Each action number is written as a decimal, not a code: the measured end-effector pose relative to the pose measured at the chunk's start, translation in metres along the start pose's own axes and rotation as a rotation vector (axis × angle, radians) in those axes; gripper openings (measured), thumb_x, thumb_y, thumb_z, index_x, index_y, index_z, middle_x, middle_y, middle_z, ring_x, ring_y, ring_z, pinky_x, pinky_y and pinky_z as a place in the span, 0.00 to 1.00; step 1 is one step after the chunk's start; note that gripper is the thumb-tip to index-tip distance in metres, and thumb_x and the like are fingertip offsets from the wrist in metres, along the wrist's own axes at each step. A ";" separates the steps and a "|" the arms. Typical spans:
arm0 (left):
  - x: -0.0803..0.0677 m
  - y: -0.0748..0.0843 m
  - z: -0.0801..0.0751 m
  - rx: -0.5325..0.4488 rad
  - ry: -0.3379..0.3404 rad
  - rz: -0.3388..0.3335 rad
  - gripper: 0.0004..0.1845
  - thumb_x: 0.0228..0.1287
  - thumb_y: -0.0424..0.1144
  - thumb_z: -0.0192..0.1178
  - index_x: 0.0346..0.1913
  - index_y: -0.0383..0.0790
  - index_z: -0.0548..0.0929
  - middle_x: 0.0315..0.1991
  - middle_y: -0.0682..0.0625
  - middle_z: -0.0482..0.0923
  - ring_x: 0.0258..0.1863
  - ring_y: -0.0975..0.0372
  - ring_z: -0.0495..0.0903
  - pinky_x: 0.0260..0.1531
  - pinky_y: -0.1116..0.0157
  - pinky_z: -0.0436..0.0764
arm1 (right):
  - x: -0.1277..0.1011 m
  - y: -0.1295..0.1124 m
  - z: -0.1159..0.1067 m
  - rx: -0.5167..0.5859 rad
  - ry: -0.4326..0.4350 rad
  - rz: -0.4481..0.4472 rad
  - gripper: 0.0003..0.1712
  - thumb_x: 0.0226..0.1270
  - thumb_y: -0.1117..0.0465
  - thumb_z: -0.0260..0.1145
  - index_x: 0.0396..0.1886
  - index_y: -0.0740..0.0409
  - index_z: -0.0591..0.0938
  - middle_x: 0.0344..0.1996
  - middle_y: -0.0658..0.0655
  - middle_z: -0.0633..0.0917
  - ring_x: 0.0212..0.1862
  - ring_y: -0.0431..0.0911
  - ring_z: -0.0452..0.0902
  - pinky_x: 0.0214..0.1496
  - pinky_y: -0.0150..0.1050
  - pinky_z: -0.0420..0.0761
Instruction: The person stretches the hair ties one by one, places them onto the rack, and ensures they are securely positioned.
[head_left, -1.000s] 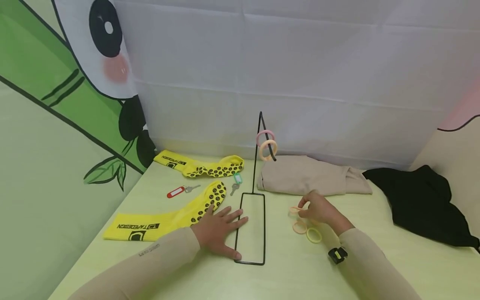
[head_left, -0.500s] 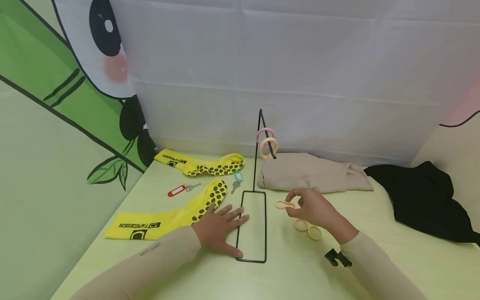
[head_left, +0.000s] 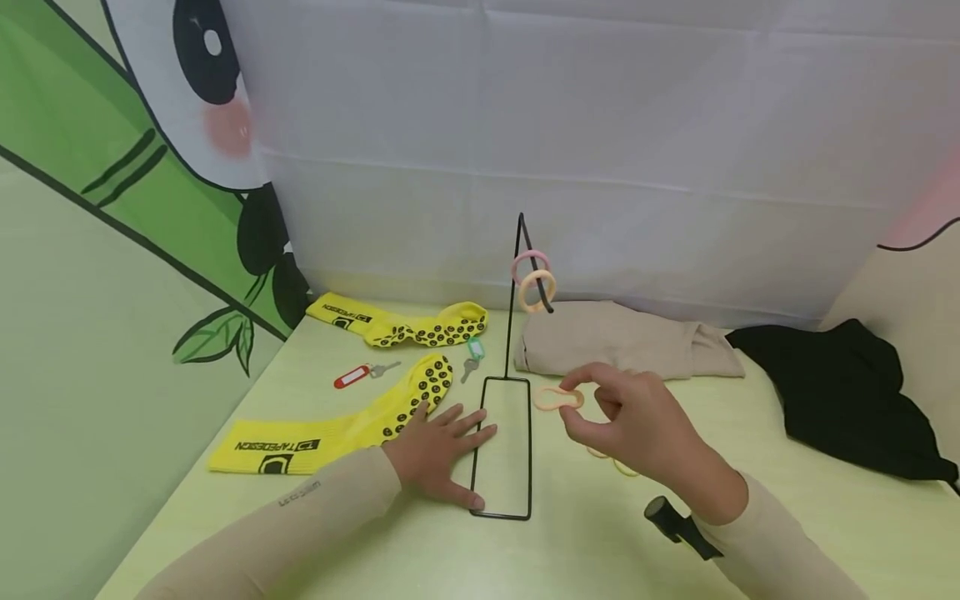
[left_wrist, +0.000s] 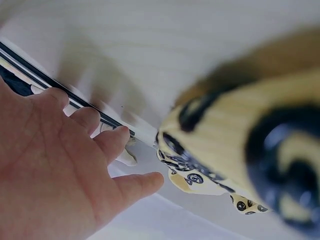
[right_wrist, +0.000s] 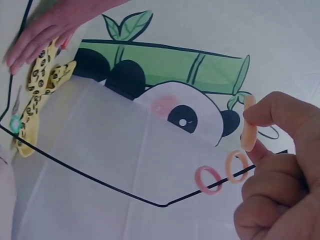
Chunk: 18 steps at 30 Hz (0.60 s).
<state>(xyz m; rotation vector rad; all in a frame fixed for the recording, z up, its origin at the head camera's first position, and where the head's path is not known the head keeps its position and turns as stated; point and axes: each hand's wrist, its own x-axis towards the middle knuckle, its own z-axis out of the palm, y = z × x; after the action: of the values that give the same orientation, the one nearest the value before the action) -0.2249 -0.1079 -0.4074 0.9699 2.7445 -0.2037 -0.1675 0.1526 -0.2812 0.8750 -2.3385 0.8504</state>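
My left hand (head_left: pixel 438 454) lies spread on the table, its fingertips and thumb resting across the left side of the wire base of a black hook stand (head_left: pixel 529 450). With thumb and forefinger, my right hand (head_left: pixel 637 425) pinches a peach hair tie (right_wrist: pixel 249 135), just right of the stand's upright and below the hook. The pinch squeezes it into a narrow loop. A pink hair tie (head_left: pixel 516 268) and another peach hair tie (head_left: pixel 523 293) hang from the stand's sloping arm. On the table behind my right hand, a yellow hair tie (head_left: pixel 625 469) and a peach one show partly.
Two yellow dotted socks (head_left: pixel 300 442) lie at left, one beside my left hand. Between them are a red-tagged key (head_left: pixel 351 377) and a green-tagged key (head_left: pixel 470 367). Folded beige cloth (head_left: pixel 600 337) lies behind the stand, black cloth (head_left: pixel 847 408) at right. A white backdrop rises behind.
My right hand has lifted the peach hair tie from beside the others on the table and carried it left and up toward the stand. My left hand stays on the base.
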 end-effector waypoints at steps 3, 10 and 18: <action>0.000 -0.001 0.000 -0.006 0.000 -0.001 0.55 0.40 0.84 0.40 0.73 0.64 0.44 0.75 0.58 0.42 0.73 0.51 0.46 0.63 0.36 0.46 | 0.006 -0.009 -0.006 0.016 0.163 -0.151 0.10 0.43 0.66 0.67 0.29 0.51 0.81 0.06 0.44 0.54 0.17 0.28 0.42 0.15 0.23 0.45; 0.000 -0.001 0.001 -0.018 0.003 0.000 0.55 0.40 0.84 0.40 0.73 0.64 0.45 0.75 0.57 0.42 0.73 0.51 0.46 0.63 0.35 0.46 | 0.031 -0.023 -0.019 0.004 0.466 -0.370 0.14 0.56 0.55 0.60 0.28 0.62 0.81 0.07 0.44 0.54 0.14 0.34 0.44 0.15 0.24 0.42; 0.001 -0.001 0.002 -0.009 -0.009 0.001 0.55 0.39 0.85 0.39 0.72 0.65 0.44 0.75 0.58 0.41 0.73 0.51 0.46 0.63 0.35 0.45 | 0.047 -0.026 -0.024 -0.212 0.321 -0.140 0.29 0.46 0.57 0.73 0.50 0.61 0.79 0.05 0.44 0.56 0.12 0.33 0.44 0.13 0.27 0.45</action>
<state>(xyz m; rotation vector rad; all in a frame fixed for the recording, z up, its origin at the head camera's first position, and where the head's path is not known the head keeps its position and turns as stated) -0.2264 -0.1084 -0.4098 0.9651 2.7343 -0.1947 -0.1751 0.1348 -0.2255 0.7423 -2.0187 0.6199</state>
